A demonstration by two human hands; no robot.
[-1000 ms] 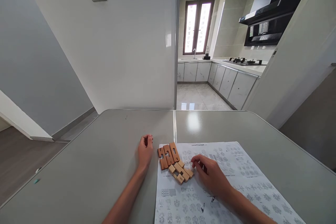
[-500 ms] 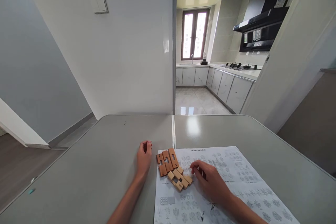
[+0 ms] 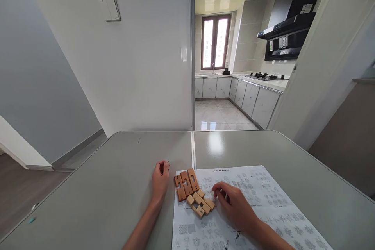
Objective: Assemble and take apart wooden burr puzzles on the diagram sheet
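My left hand [image 3: 161, 179] rests on the table with its fingers curled in, and nothing shows in it. It lies left of three reddish-brown wooden puzzle pieces [image 3: 186, 184], notched and slotted, with dark numbers on them. Touching their lower edge is a cluster of pale wooden puzzle pieces [image 3: 200, 203], laid slantwise at the sheet's left side. To the right of these, my right hand [image 3: 234, 203] lies on the printed sheet [image 3: 252, 175], fingers bent and closed with no object seen in them. Its fingertips are close to the pale pieces but apart from them.
The grey table [image 3: 111, 199] has a pale seam [image 3: 193, 152] down its middle. A small teal object [image 3: 32, 220] sits near its left edge. Beyond the table are a white wall and a kitchen with a stove [image 3: 266, 76] and range hood [image 3: 288, 27].
The camera view has tilted up slightly, so everything sits a little lower. Neither hand has visibly moved, and the wooden pieces lie as before.
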